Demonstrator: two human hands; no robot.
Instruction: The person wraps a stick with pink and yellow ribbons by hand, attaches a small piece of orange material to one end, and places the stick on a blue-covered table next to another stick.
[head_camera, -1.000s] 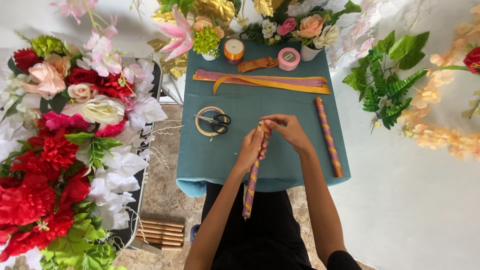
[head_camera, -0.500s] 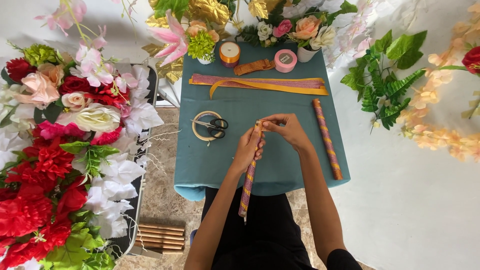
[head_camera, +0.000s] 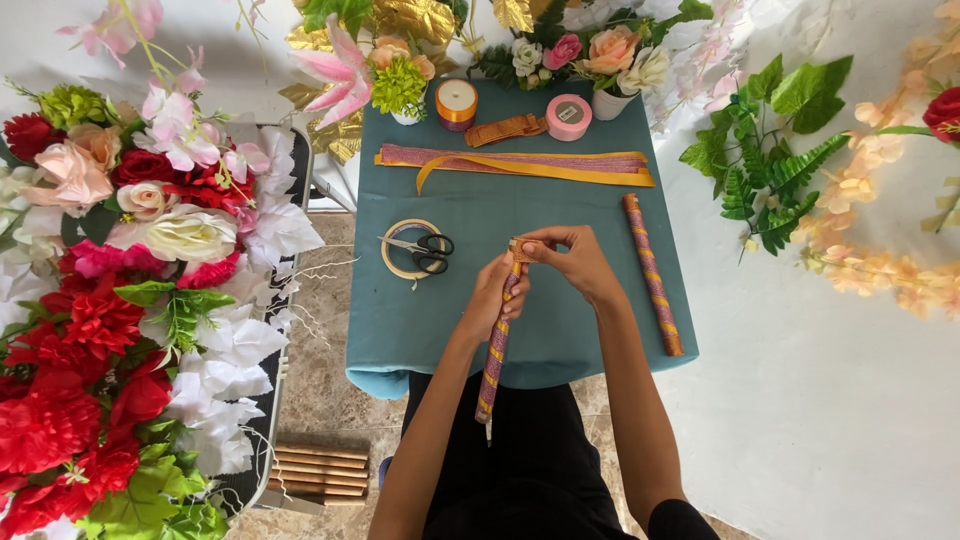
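Note:
I hold a long stick wrapped in pink and gold ribbon (head_camera: 491, 365) over the near edge of a teal-covered table (head_camera: 420, 320). My left hand (head_camera: 495, 296) grips its upper part. My right hand (head_camera: 570, 258) pinches the ribbon at the stick's top end. The stick's lower end hangs past the table edge above my lap. A second wrapped stick (head_camera: 652, 274) lies on the table to the right of my hands.
Scissors (head_camera: 422, 251) rest on a tape roll (head_camera: 398, 262) left of my hands. Ribbon strips (head_camera: 520, 163), an orange ribbon spool (head_camera: 457, 101) and a pink spool (head_camera: 568, 116) lie at the far edge. Artificial flowers (head_camera: 110, 300) crowd the left; bare wooden sticks (head_camera: 320, 470) lie on the floor.
Both hands have stayed on the stick's top end, with the fingers shifting slightly around the ribbon. The view has shifted a little.

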